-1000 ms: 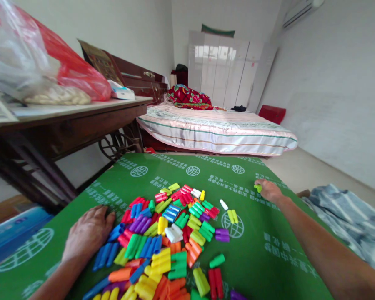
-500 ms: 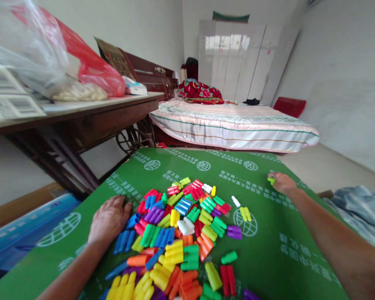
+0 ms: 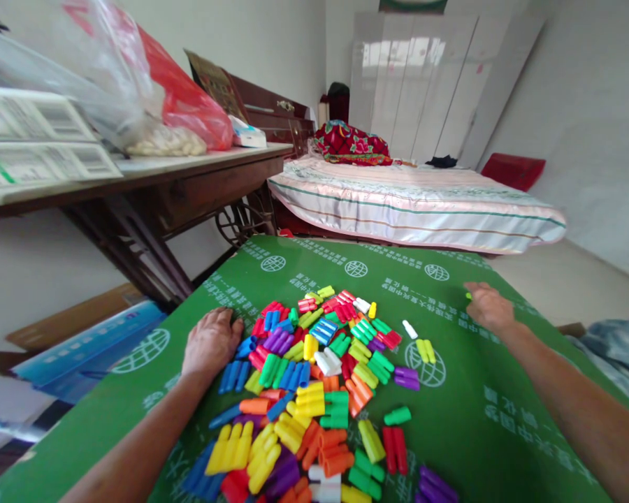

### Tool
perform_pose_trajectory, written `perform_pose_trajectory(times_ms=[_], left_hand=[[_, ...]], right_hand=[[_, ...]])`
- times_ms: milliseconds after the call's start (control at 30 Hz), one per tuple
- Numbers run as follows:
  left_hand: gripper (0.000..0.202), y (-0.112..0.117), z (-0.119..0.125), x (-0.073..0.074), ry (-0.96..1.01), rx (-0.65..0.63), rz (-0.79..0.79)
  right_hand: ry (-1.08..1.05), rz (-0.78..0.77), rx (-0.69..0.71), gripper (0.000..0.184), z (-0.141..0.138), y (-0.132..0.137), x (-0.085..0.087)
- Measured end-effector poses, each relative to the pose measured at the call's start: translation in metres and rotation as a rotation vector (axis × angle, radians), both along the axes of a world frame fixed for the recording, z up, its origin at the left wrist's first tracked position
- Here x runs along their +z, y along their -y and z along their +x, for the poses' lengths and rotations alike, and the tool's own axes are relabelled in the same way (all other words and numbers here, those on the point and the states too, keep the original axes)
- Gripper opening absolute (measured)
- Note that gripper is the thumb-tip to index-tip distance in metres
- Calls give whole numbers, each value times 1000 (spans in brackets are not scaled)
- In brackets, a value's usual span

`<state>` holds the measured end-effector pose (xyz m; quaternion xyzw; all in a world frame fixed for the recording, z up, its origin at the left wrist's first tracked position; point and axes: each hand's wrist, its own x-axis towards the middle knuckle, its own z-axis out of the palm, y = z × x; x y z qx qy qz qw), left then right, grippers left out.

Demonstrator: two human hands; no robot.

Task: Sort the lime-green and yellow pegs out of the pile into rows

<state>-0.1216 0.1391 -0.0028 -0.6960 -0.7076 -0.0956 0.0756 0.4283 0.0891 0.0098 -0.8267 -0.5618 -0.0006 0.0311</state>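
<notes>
Green surface, printed with white globes and lines of text, tilted in view. At its middle lies a loose heap of plastic pieces in many colours, mostly joined side by side in twos to fours. Strays lie on the heap's right side: a white piece, a yellow-green pair, a purple pair, a green single and a red pair. Left hand lies flat, palm down, touching the heap's left edge. Right hand rests well apart near the far right edge, with a small green piece at its fingertips; grip unclear.
</notes>
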Motion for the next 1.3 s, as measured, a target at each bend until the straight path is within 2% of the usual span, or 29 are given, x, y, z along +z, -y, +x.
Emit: perform_pose_trajectory(times_ms=[100, 233, 300, 367, 433, 533, 900, 1067, 1300], left_hand=[[53, 1, 1, 0, -3, 5, -10], [52, 2, 1, 0, -3, -1, -11], [51, 3, 2, 1, 4, 1, -7], [51, 4, 3, 2, 9, 4, -12], [50, 4, 4, 3, 13, 9, -17], [49, 6, 5, 5, 14, 13, -27], [53, 4, 4, 6, 9, 7, -26], [52, 3, 6, 12, -4, -14, -62], [54, -2, 2, 7, -32, -29, -49]], right_hand=[[-49, 18, 143, 42, -45, 11, 9], [-289, -27, 461, 28, -127, 36, 29], [-311, -64, 605, 25, -165, 48, 38], [-233, -100, 653, 23, -193, 53, 44], [-147, -143, 642, 23, -210, 54, 45], [-92, -181, 608, 24, -220, 49, 41], [-198, -154, 545, 20, -225, 46, 34], [-250, -134, 553, 21, -225, 45, 32], [-399, -103, 589, 21, -224, 44, 28]])
